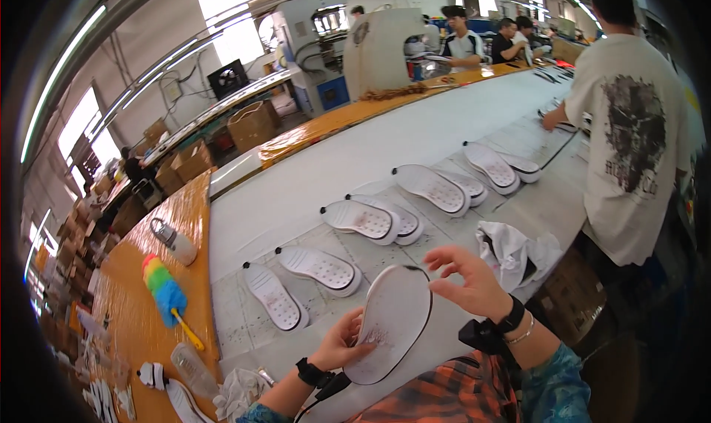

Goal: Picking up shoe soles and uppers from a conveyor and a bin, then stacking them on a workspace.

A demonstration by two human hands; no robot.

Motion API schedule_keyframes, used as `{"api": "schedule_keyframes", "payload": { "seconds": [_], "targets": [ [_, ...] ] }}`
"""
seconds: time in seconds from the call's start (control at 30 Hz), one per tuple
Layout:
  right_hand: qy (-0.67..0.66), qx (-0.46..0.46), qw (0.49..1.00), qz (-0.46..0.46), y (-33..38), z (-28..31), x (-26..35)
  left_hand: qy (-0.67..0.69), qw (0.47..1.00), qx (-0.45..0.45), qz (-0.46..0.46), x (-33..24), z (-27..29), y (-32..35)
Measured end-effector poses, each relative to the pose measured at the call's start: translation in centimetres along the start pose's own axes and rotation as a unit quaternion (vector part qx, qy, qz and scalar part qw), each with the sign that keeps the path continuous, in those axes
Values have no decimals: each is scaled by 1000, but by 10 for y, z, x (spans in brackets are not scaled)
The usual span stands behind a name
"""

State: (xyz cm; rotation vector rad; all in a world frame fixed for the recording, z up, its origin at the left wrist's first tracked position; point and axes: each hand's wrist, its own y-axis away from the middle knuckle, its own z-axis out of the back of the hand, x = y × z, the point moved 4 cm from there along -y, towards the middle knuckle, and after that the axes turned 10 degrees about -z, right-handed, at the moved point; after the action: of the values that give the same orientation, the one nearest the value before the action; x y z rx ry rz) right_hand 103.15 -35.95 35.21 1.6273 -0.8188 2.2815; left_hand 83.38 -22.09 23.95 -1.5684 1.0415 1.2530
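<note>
My left hand point(342, 340) is closed round the lower left edge of a white shoe sole point(392, 316) with a dark line along its rim and a black tip. The sole is tilted up above the table, its broad pale face towards me. My right hand point(468, 281) is raised beside the upper right edge, fingers apart and bent, holding nothing; I cannot tell whether a fingertip touches the rim. Beyond the hands lie more white soles with black tips and rows of small holes, among them a single sole point(275, 297) and one overlapping another point(318, 269).
The long white work surface point(296, 186) bears dark specks. A crumpled white cloth point(511, 253) lies right of my right hand. On the wooden table at left are a rainbow duster point(164, 286) and a bottle point(175, 242). A person in a pale shirt point(629, 142) stands at right.
</note>
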Motion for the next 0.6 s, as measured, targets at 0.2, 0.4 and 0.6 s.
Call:
{"api": "schedule_keyframes", "payload": {
  "seconds": [0.2,0.4,0.6],
  "targets": [
    [-145,121,968,-165,-2,-9,-24,-35,998,50,-31,11,-13,-3],
    [-412,71,861,-290,5,-25,-57,-15,999,31,-34,12,-12,-2],
    [-157,-150,970,-111,17,42,-68,-334,929,-154,-30,2,42,-12]
  ]
}}
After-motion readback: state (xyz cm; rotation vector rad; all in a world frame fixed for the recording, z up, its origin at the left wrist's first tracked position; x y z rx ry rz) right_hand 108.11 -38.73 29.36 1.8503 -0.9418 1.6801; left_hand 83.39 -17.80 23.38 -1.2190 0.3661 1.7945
